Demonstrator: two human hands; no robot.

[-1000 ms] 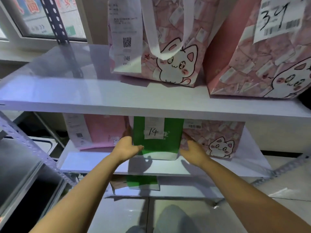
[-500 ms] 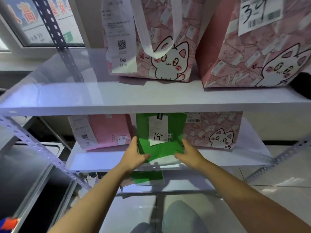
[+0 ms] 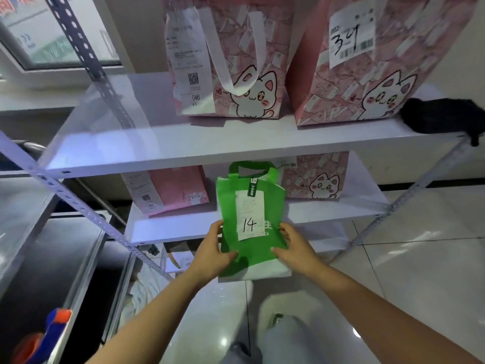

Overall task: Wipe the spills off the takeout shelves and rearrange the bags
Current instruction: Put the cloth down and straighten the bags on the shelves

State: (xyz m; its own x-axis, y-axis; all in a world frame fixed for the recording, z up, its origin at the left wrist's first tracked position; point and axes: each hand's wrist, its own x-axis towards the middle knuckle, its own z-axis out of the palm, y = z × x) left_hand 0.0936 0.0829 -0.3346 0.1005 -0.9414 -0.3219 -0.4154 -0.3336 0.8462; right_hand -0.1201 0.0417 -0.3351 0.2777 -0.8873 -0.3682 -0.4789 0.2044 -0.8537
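We see a green bag (image 3: 252,206) of matt, cloth-like fabric bearing a paper slip (image 3: 249,216), pink bags (image 3: 231,61) of smooth printed paper, white shelves (image 3: 210,145) with a smooth sheen on perforated metal posts (image 3: 86,56), and a glossy tiled floor (image 3: 409,258).

Green bag (image 3: 250,219) now off the lower shelf (image 3: 183,227), out in front

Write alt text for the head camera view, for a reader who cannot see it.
Both hands, left hand and right hand, grip a green bag labelled 14, held in front of the middle shelf. Pink cat-print bags stand on that shelf and on the upper shelf, where a black cloth lies at the right end.
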